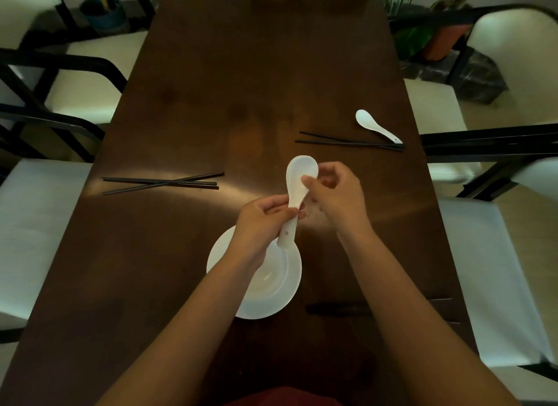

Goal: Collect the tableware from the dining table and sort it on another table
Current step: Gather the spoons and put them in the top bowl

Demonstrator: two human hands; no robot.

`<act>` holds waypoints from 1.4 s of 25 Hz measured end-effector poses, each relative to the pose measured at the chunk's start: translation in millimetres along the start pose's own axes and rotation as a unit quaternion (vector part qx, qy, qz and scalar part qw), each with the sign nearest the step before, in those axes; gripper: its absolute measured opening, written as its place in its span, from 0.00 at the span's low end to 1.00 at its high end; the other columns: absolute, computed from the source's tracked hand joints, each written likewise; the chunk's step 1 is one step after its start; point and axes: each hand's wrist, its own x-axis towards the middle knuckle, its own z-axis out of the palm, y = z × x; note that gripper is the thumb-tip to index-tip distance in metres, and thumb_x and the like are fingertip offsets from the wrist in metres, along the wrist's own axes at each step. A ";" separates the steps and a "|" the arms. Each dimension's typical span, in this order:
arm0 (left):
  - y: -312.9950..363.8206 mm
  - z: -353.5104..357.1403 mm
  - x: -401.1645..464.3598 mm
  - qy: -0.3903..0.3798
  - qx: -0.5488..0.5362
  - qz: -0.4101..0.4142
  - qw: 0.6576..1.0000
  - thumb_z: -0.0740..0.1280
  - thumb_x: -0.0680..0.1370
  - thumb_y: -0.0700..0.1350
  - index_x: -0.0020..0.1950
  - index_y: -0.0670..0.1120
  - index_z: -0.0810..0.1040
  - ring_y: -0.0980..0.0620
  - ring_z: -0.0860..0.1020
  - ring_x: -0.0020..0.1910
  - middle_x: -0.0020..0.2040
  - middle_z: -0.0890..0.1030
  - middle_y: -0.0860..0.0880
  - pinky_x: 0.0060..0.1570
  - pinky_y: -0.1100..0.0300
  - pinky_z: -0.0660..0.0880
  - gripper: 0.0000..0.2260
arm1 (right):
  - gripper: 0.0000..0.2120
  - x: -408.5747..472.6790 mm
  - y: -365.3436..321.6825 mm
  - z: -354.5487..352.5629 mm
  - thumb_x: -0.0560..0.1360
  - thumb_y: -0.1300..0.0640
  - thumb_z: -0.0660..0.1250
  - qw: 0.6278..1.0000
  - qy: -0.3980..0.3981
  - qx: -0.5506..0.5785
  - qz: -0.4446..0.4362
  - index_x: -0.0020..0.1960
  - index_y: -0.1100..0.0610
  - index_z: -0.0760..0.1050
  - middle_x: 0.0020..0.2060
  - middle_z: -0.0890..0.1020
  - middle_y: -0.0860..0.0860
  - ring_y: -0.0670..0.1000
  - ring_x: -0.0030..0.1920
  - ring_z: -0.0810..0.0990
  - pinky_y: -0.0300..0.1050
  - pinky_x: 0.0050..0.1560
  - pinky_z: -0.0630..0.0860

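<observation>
1. A long dark wooden dining table point(241, 73) runs away from the person, with pale chairs point(45, 224) along both sides and potted plants at the far end.
2. Over the near half, both hands hold white spoons point(297, 188), which look like several nested together, though the edges are too soft to count. The left hand point(262, 221) pinches the handle; the right hand point(335, 191) closes its fingertips on the bowl end.
3. The spoons' long axis runs near-to-far, bowl end away from the person, handle end hanging just above a stack of white bowls and a plate point(290, 284) at the near edge.
4. One more loose spoon point(376, 126) lies well off to the far right, handle pointing toward the right edge, just beyond a pair of black chopsticks point(350, 142).
5. The right hand is plainly nearer that spoon, so I judge it the one to reach.
6. A second set of chopsticks point(160, 182), crossed, lies to the left, closer to the left hand.
</observation>
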 end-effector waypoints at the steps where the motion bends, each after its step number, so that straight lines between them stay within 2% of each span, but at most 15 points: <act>1: -0.2 -0.9 0.0 -0.016 0.017 -0.004 1.000 0.70 0.73 0.42 0.57 0.48 0.80 0.50 0.81 0.48 0.52 0.83 0.48 0.49 0.55 0.78 0.13 | 0.11 3.3 -0.5 -7.8 0.73 0.53 0.68 0.999 -0.024 0.001 -0.025 0.55 0.48 0.73 0.44 0.76 0.39 0.42 0.44 0.77 0.33 0.39 0.77; 3: 1.0 -0.9 0.7 -0.053 0.029 -0.007 0.998 0.70 0.73 0.41 0.56 0.47 0.80 0.51 0.82 0.47 0.49 0.84 0.48 0.48 0.56 0.79 0.12 | 0.11 11.0 -1.9 -22.4 0.75 0.56 0.66 0.995 -0.068 -0.013 -0.072 0.57 0.49 0.75 0.47 0.77 0.40 0.42 0.46 0.77 0.27 0.35 0.74; 6: 1.5 1.9 2.8 -0.085 0.036 -0.015 0.996 0.69 0.73 0.41 0.52 0.47 0.81 0.54 0.83 0.40 0.43 0.85 0.50 0.41 0.61 0.78 0.09 | 0.06 20.7 -0.8 -34.9 0.75 0.57 0.66 0.990 -0.081 -0.043 -0.106 0.49 0.49 0.78 0.45 0.80 0.45 0.44 0.47 0.78 0.28 0.39 0.73; 10: 0.0 4.1 12.2 -0.081 0.000 -0.028 0.996 0.67 0.75 0.40 0.48 0.45 0.82 0.55 0.83 0.38 0.38 0.85 0.51 0.37 0.64 0.79 0.05 | 0.04 39.6 4.8 -41.7 0.74 0.57 0.67 0.994 -0.050 -0.051 -0.085 0.47 0.49 0.77 0.42 0.78 0.42 0.41 0.42 0.77 0.28 0.37 0.73; 12: 1.8 6.1 21.4 -0.069 -0.013 -0.030 0.997 0.67 0.75 0.40 0.47 0.45 0.82 0.56 0.83 0.37 0.36 0.85 0.52 0.36 0.65 0.78 0.05 | 0.03 54.2 5.4 -47.2 0.73 0.56 0.68 0.992 -0.110 -0.023 -0.053 0.45 0.48 0.78 0.41 0.80 0.42 0.41 0.41 0.79 0.31 0.36 0.77; 14: 4.0 9.3 32.4 -0.051 -0.032 -0.038 0.997 0.68 0.74 0.40 0.46 0.45 0.82 0.56 0.83 0.37 0.36 0.85 0.52 0.37 0.64 0.79 0.04 | 0.02 78.7 10.6 -59.2 0.74 0.54 0.66 0.987 -0.153 0.042 -0.010 0.45 0.48 0.78 0.44 0.82 0.47 0.43 0.40 0.82 0.34 0.36 0.80; 16: 3.8 9.9 43.4 -0.037 -0.058 -0.048 0.996 0.67 0.74 0.40 0.46 0.45 0.82 0.55 0.83 0.37 0.37 0.85 0.51 0.37 0.64 0.79 0.04 | 0.04 116.1 23.5 -77.4 0.76 0.55 0.64 0.996 -0.074 0.043 0.012 0.47 0.51 0.78 0.49 0.82 0.55 0.47 0.41 0.83 0.39 0.40 0.81; 18: 1.4 8.5 54.2 -0.031 -0.090 -0.059 0.994 0.67 0.75 0.40 0.47 0.44 0.81 0.54 0.83 0.39 0.39 0.86 0.49 0.38 0.64 0.79 0.05 | 0.11 161.8 41.6 -98.1 0.75 0.57 0.64 0.993 0.050 -0.109 0.001 0.56 0.58 0.77 0.54 0.81 0.59 0.54 0.49 0.81 0.47 0.53 0.78; 19: 0.3 8.2 58.9 -0.029 -0.105 -0.067 0.992 0.67 0.75 0.39 0.48 0.44 0.81 0.54 0.83 0.40 0.40 0.86 0.48 0.38 0.63 0.80 0.05 | 0.14 183.0 51.1 -106.4 0.75 0.57 0.64 0.974 0.081 -0.210 -0.008 0.59 0.60 0.75 0.57 0.80 0.59 0.57 0.54 0.79 0.49 0.58 0.74; 21: -0.7 9.4 68.2 -0.018 -0.125 -0.087 0.988 0.67 0.75 0.39 0.51 0.42 0.80 0.53 0.83 0.41 0.42 0.85 0.46 0.37 0.63 0.80 0.06 | 0.18 217.4 66.7 -114.1 0.75 0.57 0.64 0.936 0.075 -0.344 -0.021 0.64 0.61 0.72 0.60 0.78 0.60 0.59 0.60 0.75 0.50 0.62 0.70; 24: 0.6 14.6 82.2 0.000 -0.137 -0.106 0.985 0.66 0.75 0.39 0.51 0.42 0.79 0.50 0.82 0.44 0.45 0.83 0.44 0.40 0.61 0.81 0.06 | 0.18 254.4 77.1 -110.9 0.76 0.57 0.63 0.903 0.042 -0.427 -0.012 0.65 0.60 0.71 0.61 0.77 0.60 0.61 0.61 0.73 0.53 0.60 0.71; 28: 3.9 21.9 95.5 0.012 -0.150 -0.104 0.983 0.67 0.75 0.40 0.51 0.43 0.79 0.49 0.82 0.47 0.46 0.83 0.44 0.41 0.60 0.80 0.06 | 0.12 272.0 81.2 -101.8 0.75 0.60 0.64 0.880 0.041 -0.472 -0.002 0.57 0.61 0.77 0.51 0.81 0.62 0.63 0.52 0.78 0.50 0.47 0.74; 32: 4.9 29.9 98.8 0.013 -0.163 -0.089 0.982 0.67 0.75 0.40 0.48 0.44 0.80 0.51 0.82 0.45 0.44 0.84 0.46 0.40 0.60 0.80 0.04 | 0.09 268.2 65.8 -103.0 0.74 0.61 0.64 0.893 0.042 -0.449 -0.015 0.50 0.63 0.79 0.48 0.82 0.63 0.62 0.48 0.80 0.47 0.44 0.73; 34: 5.5 34.9 97.5 0.011 -0.165 -0.073 0.984 0.67 0.74 0.41 0.48 0.45 0.81 0.53 0.83 0.41 0.42 0.85 0.47 0.38 0.62 0.80 0.05 | 0.08 251.9 45.5 -104.4 0.73 0.59 0.67 0.929 0.036 -0.367 -0.027 0.48 0.62 0.80 0.47 0.83 0.60 0.59 0.48 0.81 0.44 0.45 0.73; 35: 6.0 38.0 96.1 0.009 -0.167 -0.065 0.984 0.67 0.74 0.41 0.49 0.45 0.81 0.53 0.83 0.40 0.42 0.85 0.48 0.38 0.63 0.79 0.05 | 0.06 235.6 35.1 -102.6 0.72 0.59 0.68 0.960 0.026 -0.279 -0.015 0.46 0.61 0.81 0.45 0.84 0.58 0.55 0.45 0.82 0.44 0.44 0.75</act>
